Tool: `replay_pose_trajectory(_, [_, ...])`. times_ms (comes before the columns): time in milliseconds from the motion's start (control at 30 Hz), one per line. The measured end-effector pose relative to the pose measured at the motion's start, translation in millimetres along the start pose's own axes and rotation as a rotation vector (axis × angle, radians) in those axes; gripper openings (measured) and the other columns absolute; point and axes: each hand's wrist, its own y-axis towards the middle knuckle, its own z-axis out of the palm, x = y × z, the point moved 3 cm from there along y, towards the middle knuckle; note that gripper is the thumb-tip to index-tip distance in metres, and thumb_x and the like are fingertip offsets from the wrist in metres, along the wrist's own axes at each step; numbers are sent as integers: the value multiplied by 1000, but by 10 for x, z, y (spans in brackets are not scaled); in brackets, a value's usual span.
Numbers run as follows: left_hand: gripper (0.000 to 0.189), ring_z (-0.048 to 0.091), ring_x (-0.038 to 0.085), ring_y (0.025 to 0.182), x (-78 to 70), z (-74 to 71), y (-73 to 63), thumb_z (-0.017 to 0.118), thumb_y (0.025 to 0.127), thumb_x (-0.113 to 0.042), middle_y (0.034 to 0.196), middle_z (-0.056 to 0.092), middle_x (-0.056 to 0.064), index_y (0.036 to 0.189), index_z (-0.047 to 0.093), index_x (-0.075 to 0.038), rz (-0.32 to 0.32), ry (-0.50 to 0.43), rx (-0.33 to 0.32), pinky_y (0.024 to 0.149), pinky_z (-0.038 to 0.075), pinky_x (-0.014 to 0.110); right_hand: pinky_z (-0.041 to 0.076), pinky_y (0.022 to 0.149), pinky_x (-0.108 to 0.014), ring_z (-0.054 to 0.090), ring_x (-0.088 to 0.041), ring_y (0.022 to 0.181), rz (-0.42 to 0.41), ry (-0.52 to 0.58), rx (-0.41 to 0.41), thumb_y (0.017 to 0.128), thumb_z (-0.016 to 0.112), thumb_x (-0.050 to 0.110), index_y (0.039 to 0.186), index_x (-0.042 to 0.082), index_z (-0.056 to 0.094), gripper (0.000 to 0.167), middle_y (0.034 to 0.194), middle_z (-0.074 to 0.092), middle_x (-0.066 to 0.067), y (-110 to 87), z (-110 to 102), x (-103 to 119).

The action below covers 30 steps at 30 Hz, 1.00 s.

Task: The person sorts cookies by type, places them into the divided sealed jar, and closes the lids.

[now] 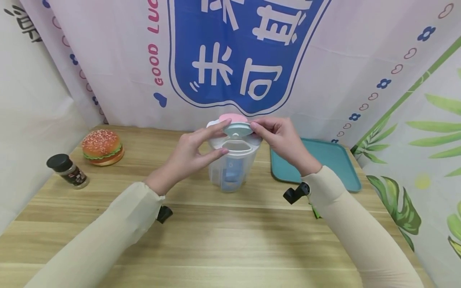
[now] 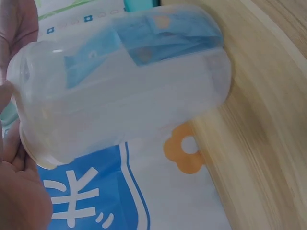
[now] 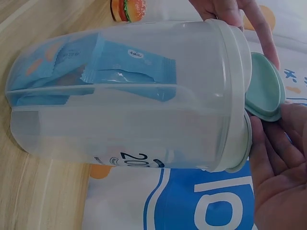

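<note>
A translucent plastic storage canister [image 1: 215, 172] stands upright on the wooden table between both hands. Blue packets [image 3: 127, 64] lie inside one side of its divided interior. A pale green flap lid [image 1: 238, 129] on top is raised, uncovering an opening at the front, and a pink flap lid [image 1: 233, 117] shows behind it. My right hand [image 1: 282, 140] pinches the green flap at its right edge, thumb against it. With index finger and thumb stretched apart, my left hand [image 1: 183, 150] touches the flap's left edge and the front rim of the opening.
At the left, a toy hamburger [image 1: 102, 147] and a black-capped seasoning jar [image 1: 68, 171] stand on the table [image 1: 216, 240]. A teal tray [image 1: 329, 160] lies at the right, partly behind the right arm. Something small and green [image 1: 316, 211] peeks from under the right sleeve. A printed curtain [image 1: 122, 80] hangs behind.
</note>
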Motion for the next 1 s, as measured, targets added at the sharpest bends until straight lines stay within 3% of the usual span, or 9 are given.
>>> replay_pose_trajectory(133, [53,72,28,123,-43,-15,17,73,100,-25,131,76,10,151,57,-21,-73,23,0,110,56,52,59,75,-18,66,-13,82,1,6,8,104,67,20,120,4,78,25,112,79,-16,3,1,1])
replay_pose_trajectory(267, [37,75,26,111,-92,-16,65,62,107,-28,125,78,9,141,66,-16,-139,46,-15,99,61,47,56,71,-18,63,-13,78,3,11,16,104,67,20,120,4,78,25,110,79,-16,2,-2,-13])
replay_pose_trajectory(433, [33,72,25,94,-134,0,122,57,109,-28,117,80,11,130,73,-8,-206,46,-34,85,61,41,56,71,-19,62,-13,78,-1,18,26,104,67,19,119,5,78,24,110,80,-15,0,-13,-42])
replay_pose_trajectory(767, [27,62,24,73,-155,10,184,64,106,-21,94,81,15,115,80,-1,-204,56,-94,66,46,26,52,67,-20,59,-13,74,-11,14,42,103,68,18,117,5,79,22,108,80,-12,-5,-21,-44])
replay_pose_trajectory(867, [27,60,23,72,-151,2,199,65,105,-21,90,80,15,115,80,-1,-211,40,-73,63,45,25,52,68,-20,60,-12,74,-12,13,59,103,69,17,116,5,79,21,108,80,-11,-12,-34,-44])
replay_pose_trajectory(1000, [27,64,24,80,-132,-30,195,66,105,-24,100,81,14,119,79,-4,-244,24,-1,70,52,30,57,73,-20,65,-11,79,-19,-8,107,103,69,16,116,5,80,20,109,81,-13,-21,-50,-37])
